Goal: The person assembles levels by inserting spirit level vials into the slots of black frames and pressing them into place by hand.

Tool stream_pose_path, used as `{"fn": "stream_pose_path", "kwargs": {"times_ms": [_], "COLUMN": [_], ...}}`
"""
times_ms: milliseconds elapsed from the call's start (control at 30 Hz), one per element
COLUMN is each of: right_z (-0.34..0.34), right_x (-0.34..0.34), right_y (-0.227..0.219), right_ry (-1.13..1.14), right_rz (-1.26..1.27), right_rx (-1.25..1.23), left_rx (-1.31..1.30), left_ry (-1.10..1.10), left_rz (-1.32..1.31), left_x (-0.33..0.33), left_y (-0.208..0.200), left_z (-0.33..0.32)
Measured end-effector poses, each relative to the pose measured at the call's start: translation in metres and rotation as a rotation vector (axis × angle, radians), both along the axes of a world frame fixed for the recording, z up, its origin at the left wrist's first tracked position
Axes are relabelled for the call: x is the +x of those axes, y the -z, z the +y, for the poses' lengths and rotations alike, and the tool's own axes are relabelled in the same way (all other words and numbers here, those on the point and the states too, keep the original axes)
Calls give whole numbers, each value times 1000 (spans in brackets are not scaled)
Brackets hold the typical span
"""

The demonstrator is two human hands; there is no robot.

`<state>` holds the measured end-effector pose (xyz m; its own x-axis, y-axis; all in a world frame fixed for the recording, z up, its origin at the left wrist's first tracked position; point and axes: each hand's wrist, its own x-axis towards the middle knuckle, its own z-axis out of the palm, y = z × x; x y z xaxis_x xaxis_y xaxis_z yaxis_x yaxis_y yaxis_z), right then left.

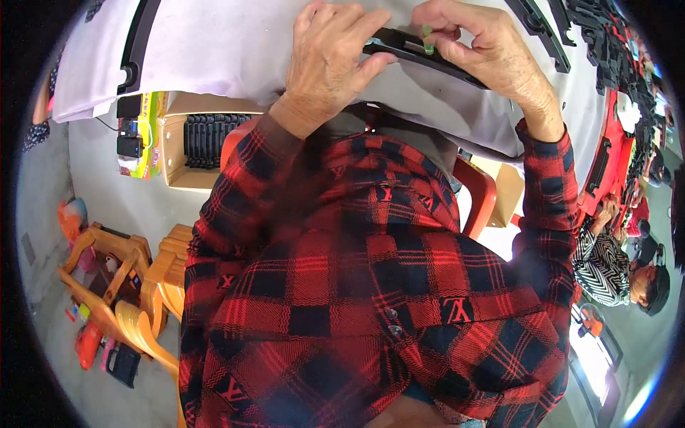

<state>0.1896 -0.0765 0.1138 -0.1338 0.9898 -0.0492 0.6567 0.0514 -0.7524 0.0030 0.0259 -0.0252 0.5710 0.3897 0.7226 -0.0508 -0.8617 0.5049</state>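
Observation:
My left hand (325,60) is closed on a long black plastic bar (451,68), held over the pale cloth-covered table. Its thumb lies along the near side of the bar, close to a small clear bluish piece (372,47) partly hidden by the fingers. My right hand (489,50) pinches a small green tube (428,41) between thumb and fingers. The tube stands upright at a slot in the bar's middle; whether it touches the bar I cannot tell. The bar's right end runs under my right hand.
More black bars lie on the table (235,53), one at left (135,46) and others at right (539,28). An open carton (175,175) below holds stacked black parts. Wooden chairs (107,267) stand lower left. Another person (614,264) sits by a red-covered table at right.

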Motion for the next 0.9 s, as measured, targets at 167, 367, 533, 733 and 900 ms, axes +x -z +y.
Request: {"fn": "stream_pose_path", "kwargs": {"times_ms": [167,367,533,733,900], "right_z": [-6,0,-1,4,-8], "right_x": [2,2,-9,0,-1], "right_y": [2,18,11,58,24], "right_ry": [-70,-175,-232,-257,-169], "right_rz": [-206,-307,-436,-95,-344], "right_rx": [128,275,248,815,212], "left_rx": [41,-78,-56,-23,-107], "left_ry": [79,-12,-82,-28,31], "left_rz": [-232,257,189,244,84], "left_x": [2,-15,-11,-13,-7], "left_y": [-3,-40,-17,-40,-28], "left_z": [-2,-12,-9,-13,-10]}}
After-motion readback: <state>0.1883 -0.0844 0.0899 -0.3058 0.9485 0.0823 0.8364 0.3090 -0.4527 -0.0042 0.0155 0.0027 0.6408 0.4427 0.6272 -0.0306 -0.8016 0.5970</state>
